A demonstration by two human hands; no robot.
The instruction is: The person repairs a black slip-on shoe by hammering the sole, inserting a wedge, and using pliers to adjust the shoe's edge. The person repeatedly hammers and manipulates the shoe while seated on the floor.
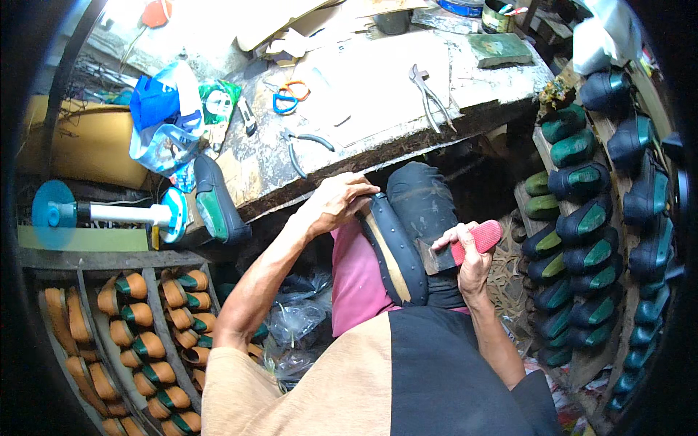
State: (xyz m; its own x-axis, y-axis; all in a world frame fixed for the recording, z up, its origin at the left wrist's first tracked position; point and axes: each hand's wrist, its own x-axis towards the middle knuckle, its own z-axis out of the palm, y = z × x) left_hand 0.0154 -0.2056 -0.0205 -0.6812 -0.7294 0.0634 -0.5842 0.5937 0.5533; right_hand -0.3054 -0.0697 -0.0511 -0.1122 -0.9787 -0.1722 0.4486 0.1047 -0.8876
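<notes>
Your left hand (339,203) reaches forward, its fingers clamped on the far end of a long, dark shoe piece (395,247) with a pale tan strip along its middle and small studs dotted on its dark border. That shoe piece lies lengthwise over your lap, between pink cloth (356,272) on its left and a dark, dusty, rounded cloth covering (418,192) on its right, below the near edge of the tabletop (378,94). Your right hand (474,267) is just to the right of that covering, its fingers closed around a red, textured pad with a rounded end (478,242); the pad is apart from the shoe piece.

Ahead of you on the tabletop lie dark-handled pliers (304,149) near the front edge, scissors with orange and blue handles (289,97), a dark utility knife (248,116), long metal pincers (427,94) and, farther right, a flat green block (499,50). At the tabletop's left end, a dark shoe with a green inside (214,200) leans near a white tube with blue discs at its ends (131,214).

Down to your left, wooden racks (92,305) hold rows of tan-orange shoes with green insides (149,345). To your right, dark shoes with green insides (589,218) stand in slanting columns.
</notes>
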